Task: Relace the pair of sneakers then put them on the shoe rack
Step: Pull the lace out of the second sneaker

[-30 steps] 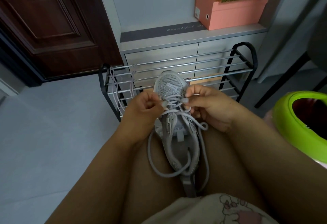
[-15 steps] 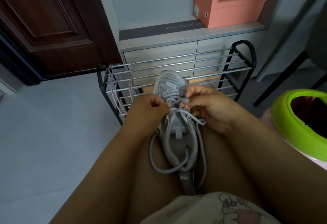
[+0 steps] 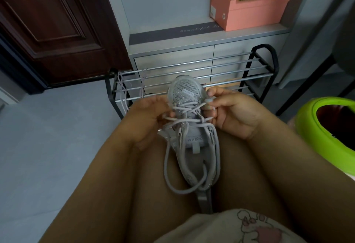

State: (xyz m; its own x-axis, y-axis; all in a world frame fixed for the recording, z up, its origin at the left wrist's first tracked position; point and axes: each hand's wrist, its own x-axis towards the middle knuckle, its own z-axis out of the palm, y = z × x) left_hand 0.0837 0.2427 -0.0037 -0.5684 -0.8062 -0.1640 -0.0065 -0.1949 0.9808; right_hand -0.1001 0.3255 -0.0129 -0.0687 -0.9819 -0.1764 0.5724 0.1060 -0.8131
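Note:
A grey mesh sneaker (image 3: 189, 142) lies between my thighs, toe pointing away toward the shoe rack (image 3: 257, 64). Its grey lace (image 3: 167, 167) crosses the upper eyelets and hangs in long loops over the heel. My left hand (image 3: 146, 119) pinches the lace at the sneaker's left side. My right hand (image 3: 232, 112) pinches the lace's tip at the right side near the toe. A second loose lace (image 3: 123, 92) hangs over the rack's left end. No other sneaker is in view.
The black-framed metal rack stands on the grey floor before a grey drawer cabinet (image 3: 192, 50). Pink shoeboxes (image 3: 249, 12) are stacked on the cabinet. A dark wooden door (image 3: 48, 27) is at left, a green-rimmed bin (image 3: 315, 125) at right.
My right hand has drawn the lace tip out to the right and toward the toe. My left hand stays at the sneaker's left side holding the lace.

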